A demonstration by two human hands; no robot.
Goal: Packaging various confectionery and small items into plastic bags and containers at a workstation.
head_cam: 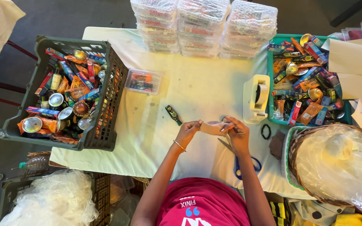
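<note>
Both hands are up over the middle of the table, and between them sits a strip of tan tape (211, 127). The left hand (187, 132) pinches one end, fingers closed tight on it; the right hand (236, 134) has the other end, fingertips pressed together on the strip. The tape's long axis runs side to side across the view, left end to right end, nearly level, held just above the cloth. A thin bangle (179, 145) rides the left wrist.

Under the right hand lie blue-handled scissors (244, 164), blades pointing up and left towards the tape. Just beyond the hands stands a white tape dispenser (256, 98), and a small dark sachet (173, 114) lies alone on the cloth, tilted, to the left of the tape. A black hair band (266, 131) rests near the dispenser.

The surface is a table under a pale cream cloth (189, 88), a little spotted. On the left, a dark green crate (105, 109) full of tins and bright packets; beside it, a small clear box (143, 80) already filled. At the far edge, stacks of clear lidded boxes (202, 27). On the right, a teal tray (270, 83) heaped with snacks, and a wicker basket (298, 146) lined with plastic. Beyond the table, a dark grey floor (63, 16).
</note>
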